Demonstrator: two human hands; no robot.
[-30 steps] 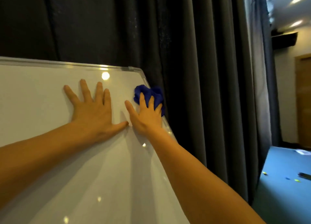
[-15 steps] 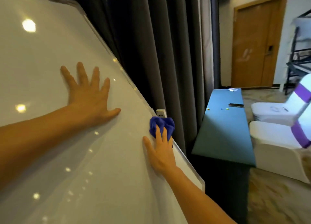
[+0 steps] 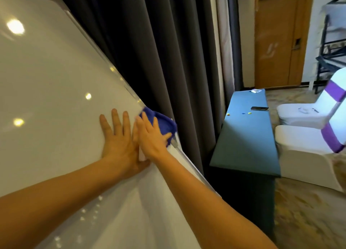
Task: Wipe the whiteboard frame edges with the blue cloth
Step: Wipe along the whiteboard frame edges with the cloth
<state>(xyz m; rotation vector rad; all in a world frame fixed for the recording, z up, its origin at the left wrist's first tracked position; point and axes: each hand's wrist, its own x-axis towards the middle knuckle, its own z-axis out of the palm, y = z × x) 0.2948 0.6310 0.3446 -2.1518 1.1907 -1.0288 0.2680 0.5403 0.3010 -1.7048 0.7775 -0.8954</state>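
Observation:
The white whiteboard (image 3: 52, 102) fills the left of the view, and its silver frame edge (image 3: 104, 61) runs diagonally down to the right. My right hand (image 3: 151, 136) presses the bunched blue cloth (image 3: 164, 125) against that right frame edge, fingers spread over the cloth. Flat on the board surface lies my left hand (image 3: 118, 138), fingers apart, right beside the right hand and partly under it. Part of the cloth is hidden beneath my right fingers.
Dark grey curtains (image 3: 159, 52) hang just behind the board. A blue-covered table (image 3: 245, 142) with a phone (image 3: 259, 108) and small bits stands to the right. White chairs with purple sashes (image 3: 309, 142) and a wooden door (image 3: 279, 37) lie beyond.
My right hand and the cloth have slid down along the right frame edge. My left hand has shifted right and down on the board until it touches the right hand. The view has tilted down.

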